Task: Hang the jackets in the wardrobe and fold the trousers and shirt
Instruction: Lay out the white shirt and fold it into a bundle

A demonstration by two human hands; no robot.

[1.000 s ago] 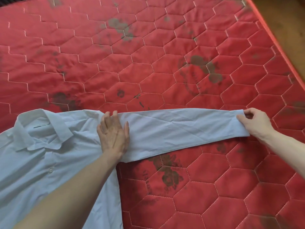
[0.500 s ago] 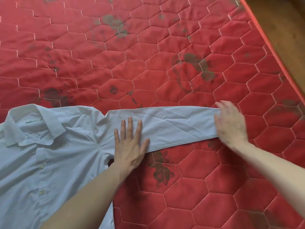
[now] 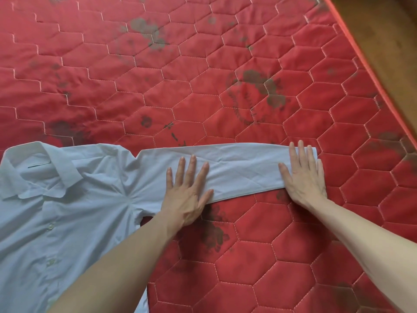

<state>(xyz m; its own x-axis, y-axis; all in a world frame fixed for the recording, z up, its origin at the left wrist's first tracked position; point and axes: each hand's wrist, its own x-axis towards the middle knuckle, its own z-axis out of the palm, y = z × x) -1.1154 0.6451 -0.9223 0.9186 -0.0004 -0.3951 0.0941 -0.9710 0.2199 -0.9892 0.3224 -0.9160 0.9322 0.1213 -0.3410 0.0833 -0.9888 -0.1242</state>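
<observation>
Left hand (image 3: 188, 195) and right hand (image 3: 303, 177) are laid flat, fingers spread, on the outstretched sleeve (image 3: 243, 170); a second earlier its cuff was pinched by the right hand. The shirt (image 3: 74, 213) (pale blue, collar leftward) is spread on the red quilted mattress (image 3: 225, 86).

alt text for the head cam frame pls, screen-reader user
Both hands press flat on the outstretched sleeve of a pale blue shirt lying on a red quilted mattress: left hand near the armpit, right hand over the cuff end. Collar and buttoned front lie at left.
</observation>
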